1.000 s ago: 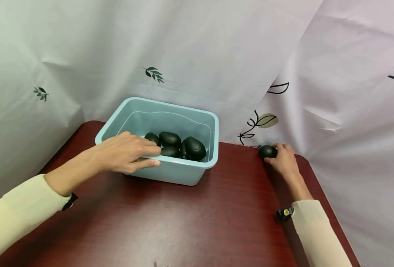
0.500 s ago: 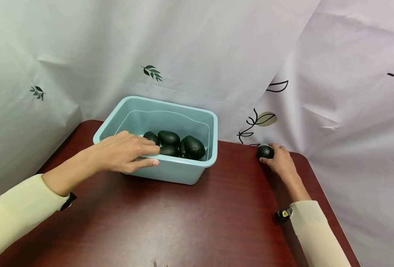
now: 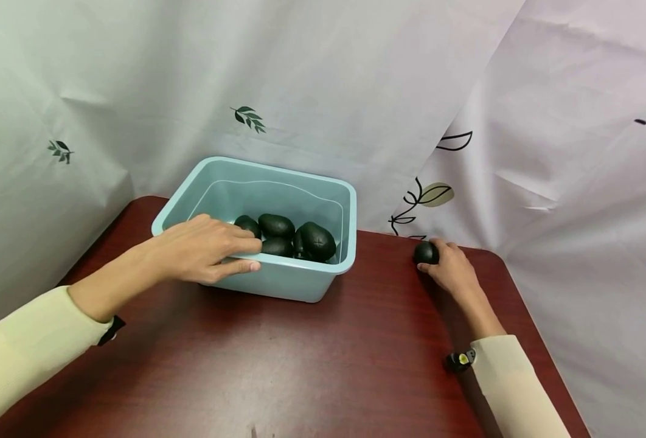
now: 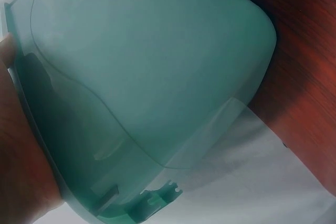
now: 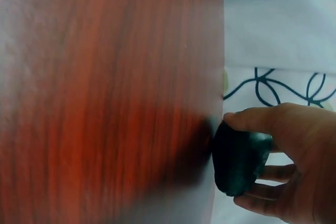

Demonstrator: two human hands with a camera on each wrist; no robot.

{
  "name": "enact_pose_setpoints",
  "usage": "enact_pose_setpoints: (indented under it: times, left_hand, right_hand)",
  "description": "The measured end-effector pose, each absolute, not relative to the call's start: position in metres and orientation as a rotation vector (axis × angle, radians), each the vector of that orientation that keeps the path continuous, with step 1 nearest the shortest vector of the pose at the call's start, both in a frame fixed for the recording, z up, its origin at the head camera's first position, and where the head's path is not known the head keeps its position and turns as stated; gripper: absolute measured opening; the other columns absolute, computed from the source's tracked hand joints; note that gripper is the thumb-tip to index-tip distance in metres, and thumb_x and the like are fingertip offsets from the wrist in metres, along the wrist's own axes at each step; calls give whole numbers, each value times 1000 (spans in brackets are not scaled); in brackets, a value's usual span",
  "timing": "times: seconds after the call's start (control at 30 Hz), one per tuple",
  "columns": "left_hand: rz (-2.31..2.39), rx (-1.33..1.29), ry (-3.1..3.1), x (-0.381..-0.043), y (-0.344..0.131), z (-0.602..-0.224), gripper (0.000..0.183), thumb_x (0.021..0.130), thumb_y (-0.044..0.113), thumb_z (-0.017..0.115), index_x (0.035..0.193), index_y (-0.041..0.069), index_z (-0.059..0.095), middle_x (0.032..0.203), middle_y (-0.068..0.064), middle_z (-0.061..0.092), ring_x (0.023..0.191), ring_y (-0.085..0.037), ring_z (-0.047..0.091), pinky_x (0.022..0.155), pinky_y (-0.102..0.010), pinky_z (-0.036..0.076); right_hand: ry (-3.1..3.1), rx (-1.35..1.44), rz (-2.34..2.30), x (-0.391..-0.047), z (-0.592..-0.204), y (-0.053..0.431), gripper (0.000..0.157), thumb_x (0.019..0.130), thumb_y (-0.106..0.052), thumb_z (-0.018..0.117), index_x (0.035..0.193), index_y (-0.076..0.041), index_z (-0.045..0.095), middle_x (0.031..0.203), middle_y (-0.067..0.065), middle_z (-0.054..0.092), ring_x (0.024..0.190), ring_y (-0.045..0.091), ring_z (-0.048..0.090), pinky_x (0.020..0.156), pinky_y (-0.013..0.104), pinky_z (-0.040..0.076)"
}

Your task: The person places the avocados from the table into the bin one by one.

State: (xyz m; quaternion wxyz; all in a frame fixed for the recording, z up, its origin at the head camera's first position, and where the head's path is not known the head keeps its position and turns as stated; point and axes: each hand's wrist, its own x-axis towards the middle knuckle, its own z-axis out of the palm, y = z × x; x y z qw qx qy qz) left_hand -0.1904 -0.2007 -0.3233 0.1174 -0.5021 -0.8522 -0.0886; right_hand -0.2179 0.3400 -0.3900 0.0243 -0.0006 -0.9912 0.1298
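Observation:
A light blue plastic bin [image 3: 290, 281] stands on the table at centre-left, with several dark green avocados [image 3: 318, 241] in it. My left hand [image 3: 208, 249] grips the bin's near rim, thumb outside and fingers over the inner side. The left wrist view shows the bin's outer wall [image 4: 157, 66] from close up, the hand at its left edge. At the table's back right, my right hand [image 3: 454, 267] holds a single dark avocado [image 3: 426, 253] between thumb and fingers. In the right wrist view that avocado [image 5: 239, 158] lies close to the table surface, its thumb side nearest the wood.
The reddish-brown wooden table [image 3: 279, 359] has rounded back corners. A pale curtain [image 3: 312, 91] printed with leaves hangs right behind its back edge and along both sides. The bin stands close to the curtain.
My right hand has moved slightly left with the avocado. The left hand stays on the bin's rim, and the bin keeps its place apart from a slight shift of the whole view.

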Motion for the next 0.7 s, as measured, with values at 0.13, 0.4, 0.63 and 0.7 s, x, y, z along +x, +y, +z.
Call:
enact_pose_setpoints:
  times: [0.13,0.4,0.63,0.7]
  left_hand:
    - [-254,-1472,-2491,-191,-200,-323,35,110,41,71,87,27,49,77,19,37,67,5,33,53,-20,17]
    - [-260,-1469,-2482,-189,-203,-323,35,110,40,72,87,27,49,77,19,37,67,6,33,53,-20,17]
    - [-286,-1483,-2475,-191,-202,-324,37,109,39,73,86,25,48,77,18,36,66,5,31,54,-20,17]
    - [-293,-1486,-2480,-191,-201,-324,36,110,39,72,87,25,48,77,18,37,67,5,32,54,-20,18]
  right_hand:
    - [-3032,38,432,-215,-387,326,76,102,-35,81,165,-3,51,159,38,54,141,59,59,111,78,50]
    - [-2867,175,607,-209,-357,277,77,103,-39,81,169,-13,50,159,27,59,138,49,61,109,71,52]
    - [-2702,288,744,-202,-344,245,77,101,-33,87,167,-10,54,161,24,62,137,46,63,107,63,55]
    - [-2659,301,774,-200,-342,239,77,100,-31,88,166,-10,55,159,24,64,126,43,67,102,59,57]
